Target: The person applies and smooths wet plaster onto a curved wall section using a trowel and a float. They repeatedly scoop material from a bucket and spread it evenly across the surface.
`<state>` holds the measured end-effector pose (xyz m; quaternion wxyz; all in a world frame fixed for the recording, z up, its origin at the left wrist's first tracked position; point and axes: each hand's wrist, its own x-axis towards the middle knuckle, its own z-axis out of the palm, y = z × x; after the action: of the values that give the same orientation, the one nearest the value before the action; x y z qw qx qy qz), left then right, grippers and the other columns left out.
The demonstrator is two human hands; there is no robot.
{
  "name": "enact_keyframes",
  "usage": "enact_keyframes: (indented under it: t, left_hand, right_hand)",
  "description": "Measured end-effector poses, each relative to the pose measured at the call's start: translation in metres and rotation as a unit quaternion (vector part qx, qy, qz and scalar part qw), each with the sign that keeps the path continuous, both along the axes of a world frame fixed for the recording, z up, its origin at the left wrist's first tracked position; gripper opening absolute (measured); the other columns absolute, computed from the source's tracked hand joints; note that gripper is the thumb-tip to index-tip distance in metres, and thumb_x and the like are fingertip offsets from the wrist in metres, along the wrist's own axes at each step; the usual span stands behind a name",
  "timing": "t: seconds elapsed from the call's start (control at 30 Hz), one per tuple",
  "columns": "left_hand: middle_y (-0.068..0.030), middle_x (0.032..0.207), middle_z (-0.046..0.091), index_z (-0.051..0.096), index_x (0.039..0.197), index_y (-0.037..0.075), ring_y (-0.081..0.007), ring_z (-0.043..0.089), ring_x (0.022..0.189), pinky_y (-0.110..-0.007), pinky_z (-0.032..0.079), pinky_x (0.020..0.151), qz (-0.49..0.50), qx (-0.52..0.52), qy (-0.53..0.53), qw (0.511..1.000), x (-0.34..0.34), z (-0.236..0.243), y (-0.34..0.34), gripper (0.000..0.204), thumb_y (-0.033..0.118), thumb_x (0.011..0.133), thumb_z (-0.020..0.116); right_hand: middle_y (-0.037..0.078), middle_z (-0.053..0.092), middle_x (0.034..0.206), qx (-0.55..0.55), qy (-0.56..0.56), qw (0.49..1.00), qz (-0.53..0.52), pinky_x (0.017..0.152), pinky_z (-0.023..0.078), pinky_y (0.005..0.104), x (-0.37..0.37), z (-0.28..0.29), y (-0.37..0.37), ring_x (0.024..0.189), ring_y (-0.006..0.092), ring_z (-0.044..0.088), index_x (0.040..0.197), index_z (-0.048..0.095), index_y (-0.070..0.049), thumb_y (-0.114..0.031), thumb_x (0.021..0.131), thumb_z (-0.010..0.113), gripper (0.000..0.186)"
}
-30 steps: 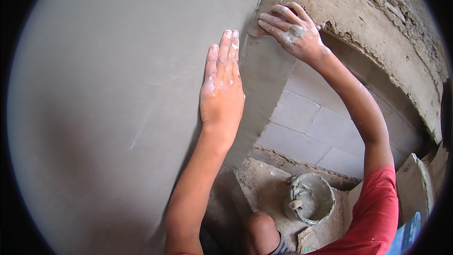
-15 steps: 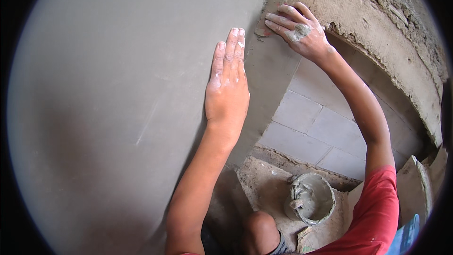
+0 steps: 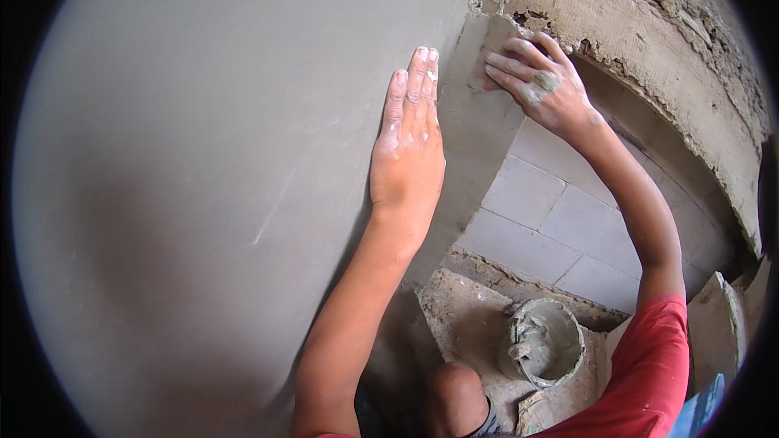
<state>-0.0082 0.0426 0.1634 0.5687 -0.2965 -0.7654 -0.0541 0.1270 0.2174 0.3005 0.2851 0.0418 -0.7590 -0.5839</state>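
My left hand (image 3: 407, 150) lies flat, fingers stretched and side by side, on the smooth grey plastered wall (image 3: 187, 89), near its right edge. Beyond it to the upper right, my right hand (image 3: 537, 81) has bent fingers on a flat, mortar-smeared scraper (image 3: 491, 36) with a bit of red showing, pressed to the narrow plastered strip (image 3: 466, 162) at the corner. Grey mortar is caked on the back of that hand, and its thumb is hidden.
Pale blockwork (image 3: 523, 195) lies recessed under a rough, curved render band (image 3: 649, 49). Below are a bucket (image 3: 552, 341) of grey mortar on a dusty ledge, leaning boards (image 3: 714, 320), my bent knee (image 3: 454, 393) and a blue object (image 3: 702, 405) at lower right.
My right hand and the scraper have moved down along the corner strip and a little rightward. My left hand sits slightly further right; the whole view has also shifted a little.
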Motion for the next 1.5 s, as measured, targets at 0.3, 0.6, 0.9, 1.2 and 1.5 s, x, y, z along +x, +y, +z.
enact_keyframes:
  t: [0.3, 0.6, 0.9, 1.2, 1.5]
  left_hand:
    - [0.001, 0.179, 0.028, 0.043, 0.166, 0.01, -0.02, 0.016, 0.167, -0.047, 0.01, 0.137, -0.021, 0.002, -0.008, 1.0, 0.0, -0.003, 0.003, 0.066, 0.029, 0.104, 0.054]
    - [0.0008, 0.179, 0.028, 0.042, 0.166, 0.009, -0.0203, 0.015, 0.168, -0.049, 0.011, 0.137, -0.041, 0.011, -0.024, 0.999, 0.0, 0.001, 0.004, 0.07, 0.029, 0.101, 0.058]
    - [-0.0003, 0.181, 0.022, 0.041, 0.167, 0.009, -0.0216, 0.013, 0.168, -0.051, 0.011, 0.137, -0.024, -0.005, -0.022, 0.999, -0.002, 0.0, 0.001, 0.072, 0.032, 0.101, 0.06]
    - [-0.0008, 0.179, 0.028, 0.043, 0.166, 0.009, -0.0238, 0.019, 0.166, -0.054, 0.013, 0.136, -0.162, 0.032, -0.057, 0.985, 0.0, -0.012, 0.001, 0.071, 0.026, 0.099, 0.062]
    - [0.0004, 0.179, 0.027, 0.035, 0.169, 0.012, -0.024, 0.02, 0.166, -0.06, 0.015, 0.134, -0.123, -0.077, -0.163, 0.976, 0.019, -0.108, -0.021, 0.078, 0.022, 0.098, 0.064]
  right_hand:
    - [-0.007, 0.073, 0.136, 0.061, -0.011, 0.998, 0.013, 0.121, 0.04, 0.0406, -0.008, -0.007, -0.008, 0.137, 0.017, 0.053, 0.119, 0.08, -0.013, -0.021, 0.09, 0.069, 0.032]
    - [0.001, 0.075, 0.128, -0.021, -0.034, 0.999, 0.024, 0.121, 0.043, 0.0444, 0.021, -0.05, -0.014, 0.131, 0.0236, 0.06, 0.116, 0.08, -0.01, -0.023, 0.088, 0.07, 0.033]
    - [0.0, 0.074, 0.126, 0.014, -0.084, 0.995, -0.058, 0.122, 0.038, 0.0456, 0.032, -0.058, -0.007, 0.136, 0.0234, 0.054, 0.104, 0.081, -0.015, -0.026, 0.092, 0.069, 0.02]
    - [0.009, 0.08, 0.109, -0.364, 0.064, 0.909, -0.193, 0.103, 0.052, 0.043, 0.23, -0.106, -0.057, 0.114, 0.0274, 0.067, 0.111, 0.082, -0.01, -0.004, 0.083, 0.071, 0.031]
    - [0.008, 0.08, 0.119, -0.55, 0.032, 0.823, -0.134, 0.099, 0.054, 0.0445, 0.27, -0.172, -0.019, 0.113, 0.0314, 0.068, 0.126, 0.08, -0.011, 0.006, 0.081, 0.069, 0.049]
